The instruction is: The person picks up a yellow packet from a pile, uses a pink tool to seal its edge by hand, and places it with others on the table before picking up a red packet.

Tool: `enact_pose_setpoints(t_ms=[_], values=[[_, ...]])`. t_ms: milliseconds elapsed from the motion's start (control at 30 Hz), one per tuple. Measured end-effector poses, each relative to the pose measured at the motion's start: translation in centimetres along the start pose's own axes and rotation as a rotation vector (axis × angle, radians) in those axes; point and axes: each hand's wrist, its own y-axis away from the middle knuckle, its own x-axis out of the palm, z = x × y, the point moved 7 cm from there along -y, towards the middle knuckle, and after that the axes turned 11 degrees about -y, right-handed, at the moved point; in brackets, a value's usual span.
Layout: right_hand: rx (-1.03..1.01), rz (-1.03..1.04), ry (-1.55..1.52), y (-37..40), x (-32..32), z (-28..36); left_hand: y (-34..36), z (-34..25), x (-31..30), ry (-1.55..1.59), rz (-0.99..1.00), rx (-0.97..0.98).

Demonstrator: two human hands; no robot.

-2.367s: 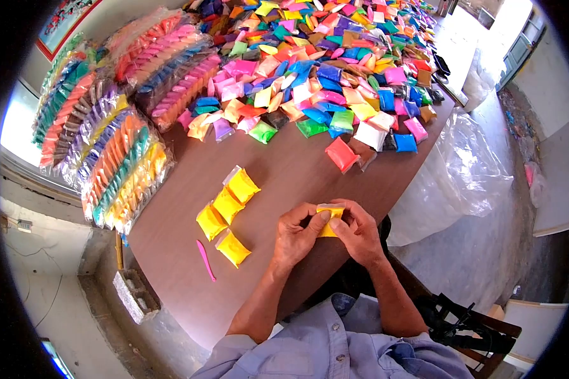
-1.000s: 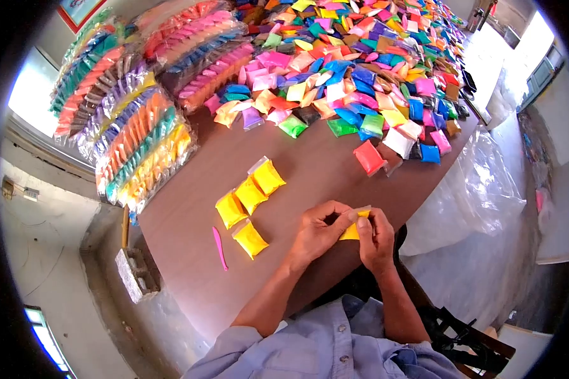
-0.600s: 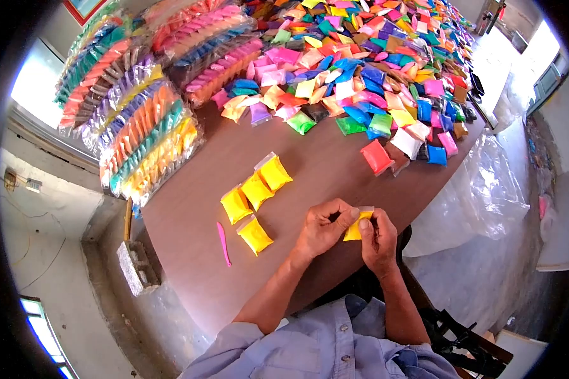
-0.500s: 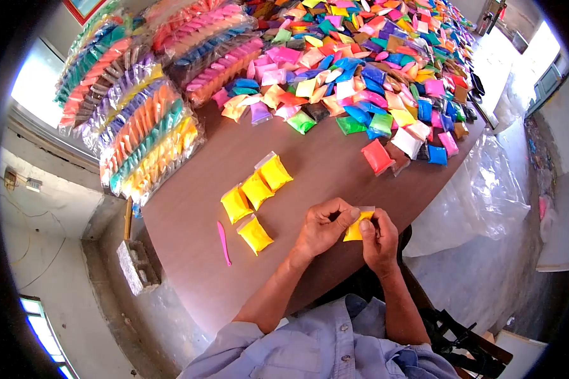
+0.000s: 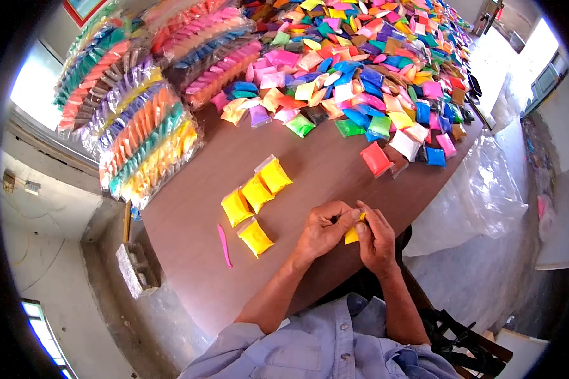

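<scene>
Between both hands, close to the table's front edge, is a small yellow packet (image 5: pixel 351 236). My left hand (image 5: pixel 325 230) pinches its upper edge with thumb and forefinger. From the other side my right hand (image 5: pixel 377 240) grips the same packet, its fingers covering most of it. Several more yellow packets (image 5: pixel 256 192) with clear top strips lie left of my hands, three in a slanting row and another (image 5: pixel 256 238) just below. A pink plastic tool (image 5: pixel 224 246), slim and flat, rests beside them.
A large heap of multicoloured packets (image 5: pixel 354 76) covers the far side of the brown table (image 5: pixel 189 252). Long clear bags of packets in coloured rows (image 5: pixel 152 139) are stacked at the left. Clear plastic sheeting (image 5: pixel 480 196) hangs at the right, and a concrete block (image 5: pixel 136 268) sits on the floor.
My right hand's fingers have moved up and over the packet's top, so less of its yellow shows. My left hand stays nearly in place, still pinching. The other packets have not moved.
</scene>
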Motion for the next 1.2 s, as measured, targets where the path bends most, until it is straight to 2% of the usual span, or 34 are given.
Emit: enact_pose_setpoints(t_ms=[133,200,267,400,500,633,700,800,867,1000,1067,1200], values=[[-0.011,-0.012,-0.023,-0.2,0.1,0.4,0.0,0.4,0.1,0.062,0.017,-0.020],[-0.081,-0.028,0.042,-0.4,0.0,0.7,0.0,0.1,0.1,0.089,0.007,-0.028],[-0.096,-0.008,0.066,-0.3,0.2,0.5,0.2,-1.3,-0.1,-0.131,-0.059,0.055],[-0.114,-0.004,0.079,-0.3,0.4,0.6,0.1,-0.6,0.0,-0.129,-0.045,0.022],[-0.102,0.033,0.076,-0.2,0.6,0.5,-0.1,0.3,-0.1,-0.023,-0.055,0.085],[-0.179,-0.001,0.082,-0.3,0.5,1.2,0.1,0.8,-0.5,0.110,-0.049,0.021],[-0.017,0.069,0.049,0.0,0.6,0.5,0.1,1.3,-0.5,0.142,-0.031,-0.028],[-0.016,0.034,0.057,0.6,0.4,-0.2,0.1,2.1,-1.0,0.296,-0.093,-0.113],[0.009,-0.006,0.039,0.8,0.0,-0.5,0.0,0.6,-1.2,0.052,-0.076,-0.037],[0.035,-0.125,-0.062,0.7,-0.7,-0.8,0.1,-0.6,-0.6,0.040,-0.053,-0.045],[0.062,-0.121,-0.080,0.9,-0.8,-0.9,0.1,-0.4,-0.5,0.046,0.009,-0.050],[0.114,-0.094,-0.089,0.9,-0.8,-1.4,0.1,0.1,-0.5,0.052,-0.010,-0.031]])
